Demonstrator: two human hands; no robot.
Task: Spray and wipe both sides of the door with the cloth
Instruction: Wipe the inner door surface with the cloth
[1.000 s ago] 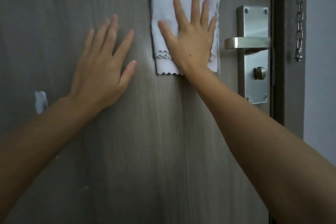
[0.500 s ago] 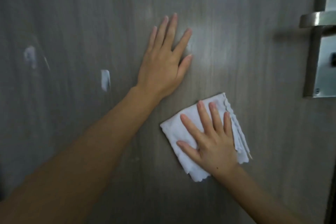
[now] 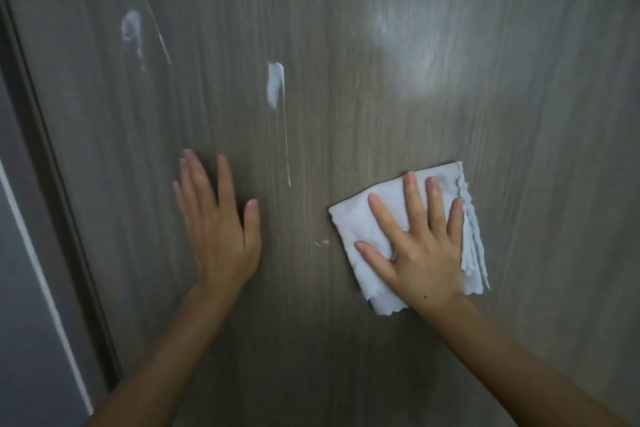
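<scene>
Grey wood-grain door [image 3: 381, 114], seen close up w/ frame edge [image 3: 52, 184] at left. Right hand [image 3: 420, 253], fingers spread flat, presses folded white cloth [image 3: 360, 222] against door, lower right. Left hand [image 3: 218, 229], fingers straight and near together, braces on bare panel, holding nothing. Foam streaks [image 3: 275, 85] sit well above and left of cloth. Risk: streaks run or dry before cloth reaches them; folded layers may slip under palm.

Hands [image 3: 420, 253] flat — cloth [image 3: 360, 236] on door [image 3: 519, 149].
</scene>
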